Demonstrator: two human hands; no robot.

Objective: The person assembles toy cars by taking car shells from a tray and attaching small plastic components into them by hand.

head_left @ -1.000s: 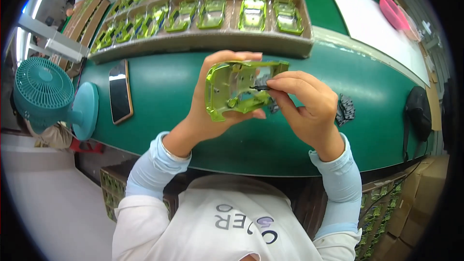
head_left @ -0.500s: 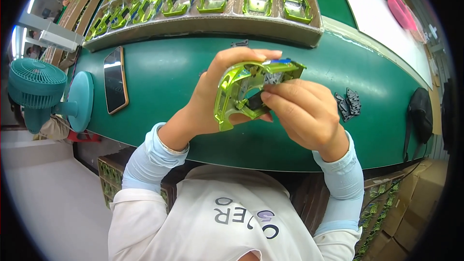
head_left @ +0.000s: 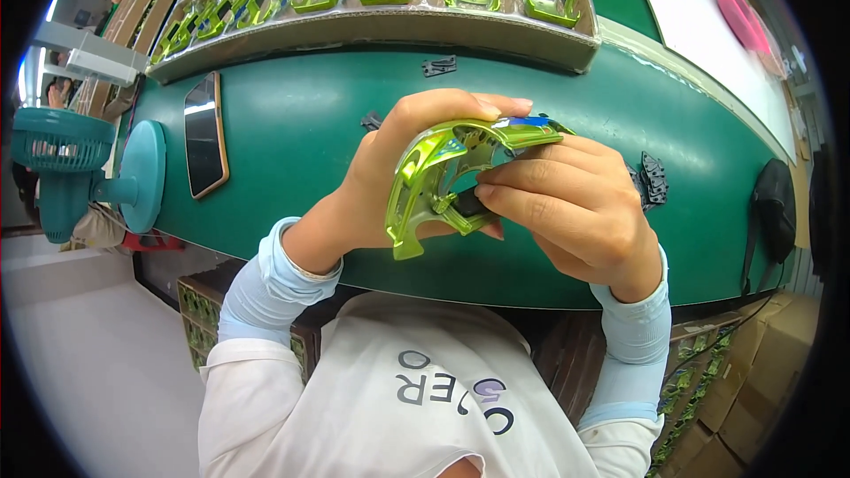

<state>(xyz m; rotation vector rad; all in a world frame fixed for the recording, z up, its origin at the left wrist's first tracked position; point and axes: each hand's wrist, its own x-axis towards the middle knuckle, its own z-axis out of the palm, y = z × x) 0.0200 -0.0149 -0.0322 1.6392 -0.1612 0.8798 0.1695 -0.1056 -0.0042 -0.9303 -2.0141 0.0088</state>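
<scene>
A glossy green plastic toy car body shell [head_left: 405, 199] with a blue patch is held up tilted above the table. My left hand [head_left: 367, 173] is closed round its left side, with the thumb and fingers along its edges. Inside the shell's opening sits a small black plastic part [head_left: 467, 202]. My right hand [head_left: 584, 204] pinches this part's right end between thumb and forefinger, with the other fingers curled against the shell's right end. The fingers hide how the part is seated.
Several loose black parts [head_left: 653, 179] lie right of my hand, another black piece [head_left: 440, 65] farther back. A partitioned cardboard box [head_left: 381, 34] of green shells spans the back of the green table [head_left: 292, 115]. Phone [head_left: 205, 137] and teal fan [head_left: 146, 175] stand left; a black pouch [head_left: 770, 212] lies right.
The shell has tipped, its lower left end dropping slightly, and a grey inner area is now hidden. My right hand has moved a little right and rotated, still pinching the black part.
</scene>
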